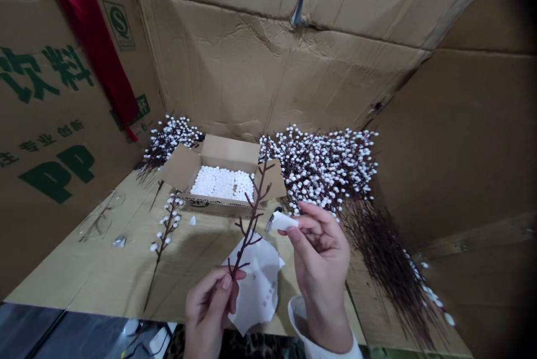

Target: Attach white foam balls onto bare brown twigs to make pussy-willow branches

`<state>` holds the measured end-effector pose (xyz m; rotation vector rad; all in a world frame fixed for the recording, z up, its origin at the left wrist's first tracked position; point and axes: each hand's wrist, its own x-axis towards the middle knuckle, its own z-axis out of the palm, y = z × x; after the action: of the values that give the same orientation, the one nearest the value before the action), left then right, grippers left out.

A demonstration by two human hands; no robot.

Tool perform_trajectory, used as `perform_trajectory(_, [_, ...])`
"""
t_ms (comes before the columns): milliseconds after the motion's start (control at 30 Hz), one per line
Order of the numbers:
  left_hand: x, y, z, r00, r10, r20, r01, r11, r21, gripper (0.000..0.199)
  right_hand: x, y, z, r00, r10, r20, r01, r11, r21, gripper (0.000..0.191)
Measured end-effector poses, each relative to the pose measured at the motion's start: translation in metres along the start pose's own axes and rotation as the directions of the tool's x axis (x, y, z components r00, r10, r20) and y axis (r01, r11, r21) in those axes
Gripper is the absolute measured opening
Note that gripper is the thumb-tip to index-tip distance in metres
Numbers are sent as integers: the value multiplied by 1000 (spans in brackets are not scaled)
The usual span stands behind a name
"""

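Note:
Between the thumb and fingers of my left hand point(215, 297) is the lower end of a brown artificial branch point(253, 208), upright and bare of berries along its twigs. Pinched in my right hand point(319, 241) is a small white paper-wrapped piece point(283, 221) with a dark and silvery end, close to the branch; its exact kind is unclear. Beneath the branch lies a torn white paper sheet point(262, 286). Behind it stands an open cardboard box point(218, 209) holding many white foam balls point(222, 182). A branch with white berries point(166, 230) lies on the left.
Heaps of white-berried branches point(327, 163) fill the back right, with a smaller heap point(172, 138) at the back left. Bare brown stems point(390, 264) lie at the right. Tall cardboard walls point(251, 74) surround the tabletop point(104, 280). A red ribbon point(92, 40) hangs at the left.

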<state>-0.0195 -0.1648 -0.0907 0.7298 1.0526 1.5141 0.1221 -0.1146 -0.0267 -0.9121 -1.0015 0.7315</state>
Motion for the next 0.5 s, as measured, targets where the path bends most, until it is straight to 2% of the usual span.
perform_trajectory(167, [-1,0,-1,1000,-10,-8,10,1000,-11,37,1,1,-2,997,-72,39,73,997,-38,11])
perform_trajectory(367, [-3,-5,-7,1000,-3,12,3,1000,13,37,4,-1,-2,976,-203,73,209,974,-82,19])
perform_trajectory(500, [-3,-11,-13,999,5,43,-10,995,98,38,4,-1,0,972,-216,94,222,973,-58,23])
